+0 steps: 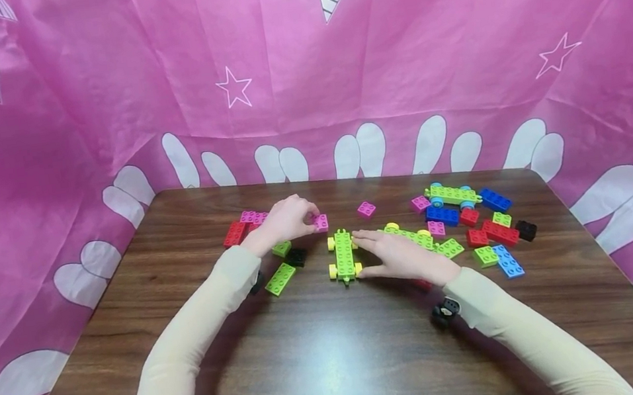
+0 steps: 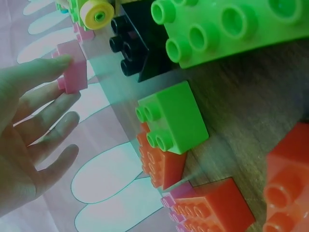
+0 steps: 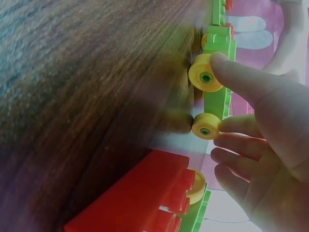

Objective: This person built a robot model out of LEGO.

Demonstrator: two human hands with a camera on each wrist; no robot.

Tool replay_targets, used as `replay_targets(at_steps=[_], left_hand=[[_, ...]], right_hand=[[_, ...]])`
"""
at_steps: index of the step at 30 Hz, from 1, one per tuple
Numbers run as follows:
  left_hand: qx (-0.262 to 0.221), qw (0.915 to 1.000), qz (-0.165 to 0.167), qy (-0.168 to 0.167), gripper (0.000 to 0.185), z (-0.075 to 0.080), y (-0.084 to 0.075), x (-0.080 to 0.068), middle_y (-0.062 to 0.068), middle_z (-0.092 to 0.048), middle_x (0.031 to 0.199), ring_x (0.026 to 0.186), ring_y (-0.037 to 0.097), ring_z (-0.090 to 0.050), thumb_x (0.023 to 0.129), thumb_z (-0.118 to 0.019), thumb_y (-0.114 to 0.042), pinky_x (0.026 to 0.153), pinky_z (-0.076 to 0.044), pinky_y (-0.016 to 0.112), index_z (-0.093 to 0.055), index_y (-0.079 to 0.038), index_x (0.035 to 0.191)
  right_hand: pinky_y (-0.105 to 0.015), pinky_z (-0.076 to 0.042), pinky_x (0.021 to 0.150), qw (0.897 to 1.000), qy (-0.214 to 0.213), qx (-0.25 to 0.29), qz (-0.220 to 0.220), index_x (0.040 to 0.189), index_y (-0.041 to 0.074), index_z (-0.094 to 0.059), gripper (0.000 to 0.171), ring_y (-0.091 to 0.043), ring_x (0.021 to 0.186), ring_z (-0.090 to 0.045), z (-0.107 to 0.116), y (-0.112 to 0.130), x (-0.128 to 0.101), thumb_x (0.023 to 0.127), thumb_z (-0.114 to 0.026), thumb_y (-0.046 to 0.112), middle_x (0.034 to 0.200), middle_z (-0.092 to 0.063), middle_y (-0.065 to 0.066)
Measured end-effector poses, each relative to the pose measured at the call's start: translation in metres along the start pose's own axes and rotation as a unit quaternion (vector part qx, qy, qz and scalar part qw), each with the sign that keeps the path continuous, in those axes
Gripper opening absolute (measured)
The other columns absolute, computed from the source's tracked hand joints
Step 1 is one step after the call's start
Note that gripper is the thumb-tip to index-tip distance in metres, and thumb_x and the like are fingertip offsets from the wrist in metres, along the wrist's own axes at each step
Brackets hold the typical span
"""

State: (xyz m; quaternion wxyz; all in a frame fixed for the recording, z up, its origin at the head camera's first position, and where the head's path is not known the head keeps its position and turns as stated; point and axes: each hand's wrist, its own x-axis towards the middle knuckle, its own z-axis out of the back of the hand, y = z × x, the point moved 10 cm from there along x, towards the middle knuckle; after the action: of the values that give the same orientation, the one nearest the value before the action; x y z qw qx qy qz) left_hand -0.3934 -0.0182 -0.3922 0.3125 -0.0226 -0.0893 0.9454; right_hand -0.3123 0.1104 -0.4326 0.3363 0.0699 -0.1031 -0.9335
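Near the middle of the desk [image 1: 325, 356], toward its far edge, the green wheeled chassis [image 1: 343, 255] stands steadied by the right hand [image 1: 402, 256], whose extended fingers [image 3: 241, 77] touch its yellow wheels [image 3: 205, 77]. Just left, the left hand [image 1: 283, 220] pinches a small pink brick [image 1: 320, 223] at its fingertips, lifted near the chassis. Loose bricks [image 1: 476, 223] lie toward the right edge.

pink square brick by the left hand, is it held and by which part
Yes: the left hand pinches the small pink square plastic brick by its sides, between thumb and fingertips.

Dark wood table [image 1: 327, 369]: green wheeled chassis [image 1: 344, 255] at centre, loose bricks [image 1: 478, 223] scattered right, fewer left.
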Motion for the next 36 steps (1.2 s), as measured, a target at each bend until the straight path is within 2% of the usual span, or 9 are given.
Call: replay_targets(at_steps=[10,18,30,36], left_hand=[[-0.042,0.9991,-0.006,0.006,0.035,0.003,-0.01,-0.01,0.004,-0.073,0.115,0.109,0.021,-0.061,0.087,-0.076,-0.028,0.094,-0.053,0.039,-0.073,-0.013,0.118],[-0.057,0.9983,-0.012,0.01,0.035,0.0,-0.018,-0.017,0.003,-0.073,0.116,0.109,0.02,-0.061,0.088,-0.075,-0.031,0.093,-0.053,0.038,-0.072,-0.014,0.119],[-0.064,0.9977,-0.019,0.01,0.037,-0.005,-0.026,-0.024,0.002,-0.073,0.118,0.11,0.019,-0.061,0.087,-0.076,-0.033,0.09,-0.055,0.038,-0.072,-0.016,0.119],[-0.083,0.9963,-0.015,0.013,0.036,-0.01,-0.027,-0.026,0.001,-0.073,0.117,0.11,0.019,-0.061,0.087,-0.076,-0.033,0.092,-0.054,0.038,-0.072,-0.016,0.118]], right_hand=[[-0.051,-0.042,0.113,1.0,0.007,0.017,-0.008,0.146,0.007,-0.049,0.073,-0.033,0.142,-0.045,0.001,-0.001,-0.001,0.09,-0.068,0.05,0.154,-0.045,-0.014],[-0.052,-0.042,0.113,0.999,0.002,0.034,-0.011,0.145,0.005,-0.049,0.075,-0.034,0.142,-0.045,0.004,-0.004,-0.001,0.09,-0.067,0.052,0.153,-0.046,-0.015],[-0.051,-0.042,0.113,0.999,0.003,0.03,-0.01,0.144,0.005,-0.05,0.073,-0.034,0.14,-0.047,0.004,-0.006,-0.001,0.09,-0.067,0.051,0.152,-0.048,-0.015],[-0.052,-0.043,0.112,1.0,0.005,0.029,-0.009,0.144,0.005,-0.051,0.072,-0.033,0.14,-0.048,0.002,-0.007,0.0,0.09,-0.067,0.051,0.151,-0.049,-0.015]])
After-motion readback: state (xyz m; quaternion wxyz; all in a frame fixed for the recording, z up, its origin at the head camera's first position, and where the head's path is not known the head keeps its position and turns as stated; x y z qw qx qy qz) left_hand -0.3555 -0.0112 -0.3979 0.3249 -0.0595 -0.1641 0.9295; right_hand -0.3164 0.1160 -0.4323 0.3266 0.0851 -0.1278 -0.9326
